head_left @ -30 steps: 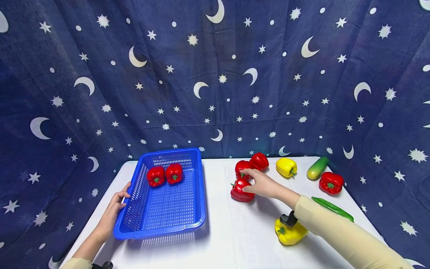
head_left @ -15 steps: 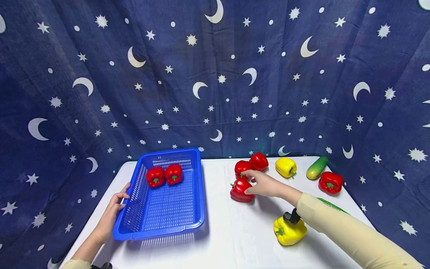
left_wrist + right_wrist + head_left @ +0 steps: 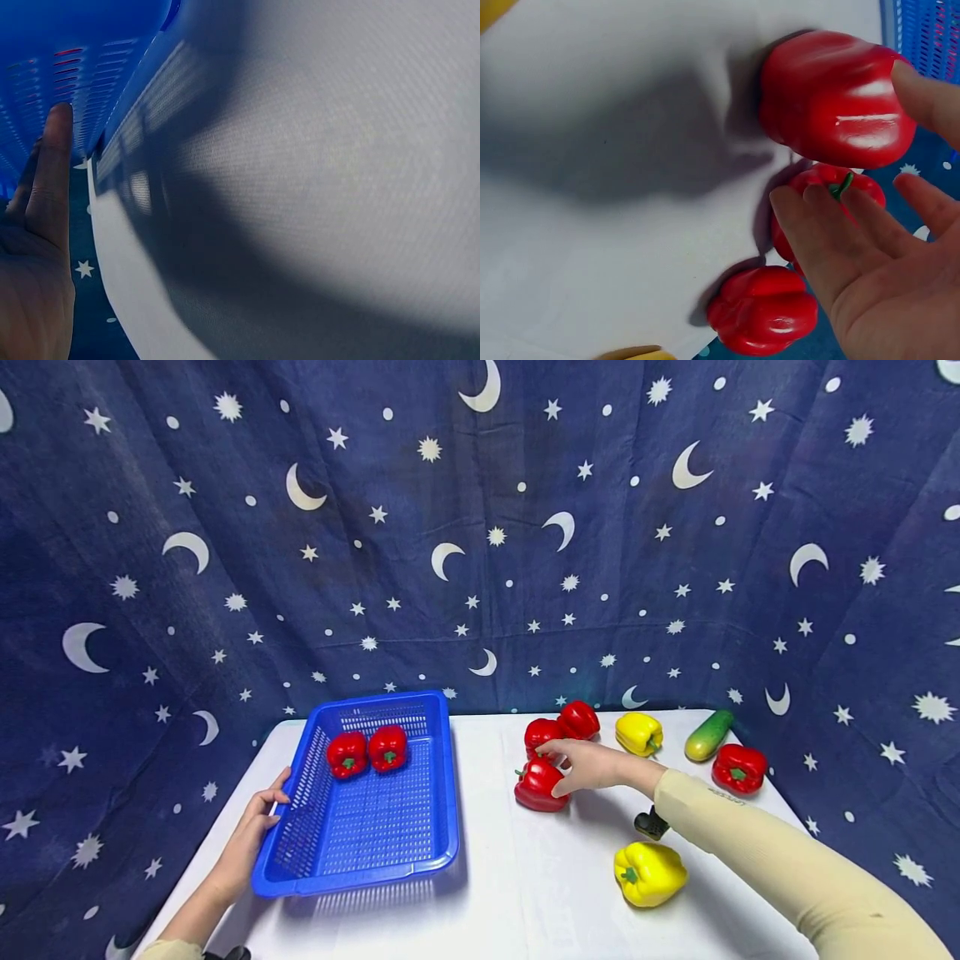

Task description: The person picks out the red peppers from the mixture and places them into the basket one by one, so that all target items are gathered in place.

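Note:
My left hand (image 3: pixel 245 839) is at the left side of a blue plastic basket (image 3: pixel 450 777), its fingertips at the rim. Straight fingers (image 3: pixel 49 180) lie along the basket's perforated outer wall in the left wrist view. Two red bell peppers (image 3: pixel 348 754) sit inside, toward the back. My right hand (image 3: pixel 596 767) hovers over a front red bell pepper (image 3: pixel 536 787), thumb at its side and fingers extended above it. Seen from the right wrist, those fingers overlap a second red bell pepper (image 3: pixel 826 174). A third red bell pepper (image 3: pixel 579 719) lies just behind.
On the right side are a yellow bell pepper (image 3: pixel 639 733), a cucumber (image 3: pixel 708 735) and another red bell pepper (image 3: pixel 739 768). A nearer yellow bell pepper (image 3: pixel 650 874) lies below my right forearm. A starry blue curtain (image 3: pixel 480 527) hangs behind the white table (image 3: pixel 487 893).
My right forearm and wrist strap have shifted, uncovering the near yellow bell pepper and hiding the long green pepper. The right thumb has moved slightly rightward. My left hand and basket stay put.

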`<state>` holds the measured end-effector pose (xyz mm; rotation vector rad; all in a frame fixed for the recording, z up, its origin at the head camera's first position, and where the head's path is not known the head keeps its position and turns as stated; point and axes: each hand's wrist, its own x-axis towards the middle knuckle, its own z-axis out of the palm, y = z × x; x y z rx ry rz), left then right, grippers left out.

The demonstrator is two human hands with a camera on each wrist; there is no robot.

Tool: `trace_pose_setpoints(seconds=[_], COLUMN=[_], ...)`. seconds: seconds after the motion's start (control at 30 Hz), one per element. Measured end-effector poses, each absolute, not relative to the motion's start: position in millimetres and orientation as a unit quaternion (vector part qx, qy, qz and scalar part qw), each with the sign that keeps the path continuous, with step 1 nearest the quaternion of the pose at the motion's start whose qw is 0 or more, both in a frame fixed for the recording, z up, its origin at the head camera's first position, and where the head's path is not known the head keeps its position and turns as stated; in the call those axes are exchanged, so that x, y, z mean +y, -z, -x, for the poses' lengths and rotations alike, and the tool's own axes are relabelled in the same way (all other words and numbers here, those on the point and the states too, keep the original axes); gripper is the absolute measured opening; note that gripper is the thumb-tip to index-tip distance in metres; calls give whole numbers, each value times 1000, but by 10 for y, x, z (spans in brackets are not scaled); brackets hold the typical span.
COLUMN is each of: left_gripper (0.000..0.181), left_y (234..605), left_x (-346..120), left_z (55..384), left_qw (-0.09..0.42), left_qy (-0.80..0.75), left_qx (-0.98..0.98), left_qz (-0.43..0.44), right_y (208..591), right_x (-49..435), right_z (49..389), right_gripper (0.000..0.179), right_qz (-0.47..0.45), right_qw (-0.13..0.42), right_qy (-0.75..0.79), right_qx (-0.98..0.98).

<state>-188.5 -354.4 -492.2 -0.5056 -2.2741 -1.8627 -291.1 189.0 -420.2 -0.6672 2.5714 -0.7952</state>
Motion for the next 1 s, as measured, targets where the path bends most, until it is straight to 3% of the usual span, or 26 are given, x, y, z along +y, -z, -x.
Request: trace_pose_setpoints(seconds=[0.63,1.0], left_gripper=[21,22], left_y=[4910,4926], left_x=[-3552,-3562], left_z=[1882,1887], left_qw=[75,77], left_qy=[617,619], left_qx=[-767,-764], left_qz=[160,163], right_y=[4328,4302], right_x=[1807,1886], right_z=[2976,2998], right_gripper=[70,74], right_qz=[216,256], right_qw=[199,226], right_qy=[252,247], right_qx=[922,907])
